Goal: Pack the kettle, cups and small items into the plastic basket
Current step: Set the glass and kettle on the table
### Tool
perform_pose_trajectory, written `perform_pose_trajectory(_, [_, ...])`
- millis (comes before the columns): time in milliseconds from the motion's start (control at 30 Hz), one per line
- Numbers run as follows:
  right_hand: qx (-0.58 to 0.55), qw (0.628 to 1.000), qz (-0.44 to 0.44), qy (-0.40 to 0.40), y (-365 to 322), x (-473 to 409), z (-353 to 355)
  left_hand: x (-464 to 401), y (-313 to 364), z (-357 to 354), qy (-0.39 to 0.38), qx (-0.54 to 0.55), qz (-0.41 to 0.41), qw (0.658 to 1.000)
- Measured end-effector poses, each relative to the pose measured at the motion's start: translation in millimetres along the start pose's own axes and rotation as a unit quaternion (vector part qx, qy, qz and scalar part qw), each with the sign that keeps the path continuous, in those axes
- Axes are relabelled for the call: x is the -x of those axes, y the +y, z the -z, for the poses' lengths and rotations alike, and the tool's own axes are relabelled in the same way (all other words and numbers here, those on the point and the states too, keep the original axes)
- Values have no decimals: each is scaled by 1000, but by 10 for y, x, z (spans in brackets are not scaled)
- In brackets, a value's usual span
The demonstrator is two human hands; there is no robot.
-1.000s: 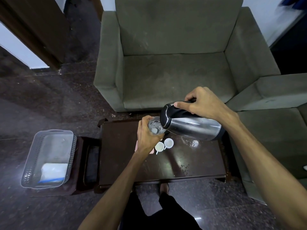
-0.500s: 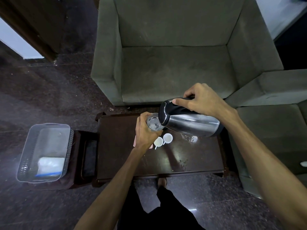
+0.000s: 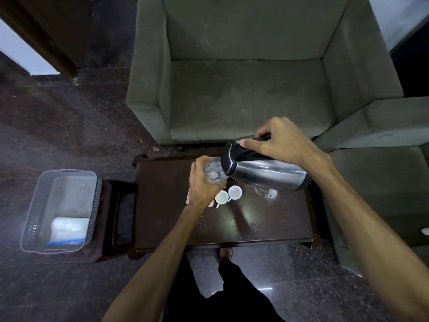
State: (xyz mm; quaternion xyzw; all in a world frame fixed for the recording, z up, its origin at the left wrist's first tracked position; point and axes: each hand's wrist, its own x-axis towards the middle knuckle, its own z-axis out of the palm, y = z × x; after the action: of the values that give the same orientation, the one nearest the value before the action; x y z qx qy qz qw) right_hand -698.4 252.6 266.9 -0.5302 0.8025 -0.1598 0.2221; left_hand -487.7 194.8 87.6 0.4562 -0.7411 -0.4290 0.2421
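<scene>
My right hand (image 3: 282,140) grips the black handle of a steel kettle (image 3: 267,174), tipped on its side with its spout at a clear glass (image 3: 214,170). My left hand (image 3: 200,184) is wrapped around that glass, above the dark wooden table (image 3: 162,217). Two small white cups (image 3: 228,195) stand side by side on the table just below the glass. Another clear glass (image 3: 265,194) sits under the kettle's body, partly hidden. A pink item (image 3: 188,198) peeks out beneath my left wrist. The clear plastic basket (image 3: 34,217) rests at far left with a white packet (image 3: 68,230) inside.
A grey armchair (image 3: 243,89) stands behind the table and another grey seat (image 3: 383,182) to the right. The basket sits on a low dark stand (image 3: 116,217) beside the table. My legs (image 3: 220,287) are at the table's near edge on dark stone floor.
Both hands keep their hold; the kettle stays tipped at the glass. The camera has tilted slightly, so the scene sits a little lower and further left than one second ago.
</scene>
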Motion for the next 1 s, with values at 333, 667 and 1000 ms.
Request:
perform_pose_trajectory(333, [-8,1000,-7,3,91,-75,-34,-90,-56,-60,-3,1,-5,1000])
perform_pose_trajectory(667, [-79,996,-20,24,381,-61,-195,-155,-156,-133,13,-2,-16,1000])
perform_pose_trajectory(1000, [-190,975,-37,113,947,26,-696,-304,-440,-355,24,-9,-8,1000])
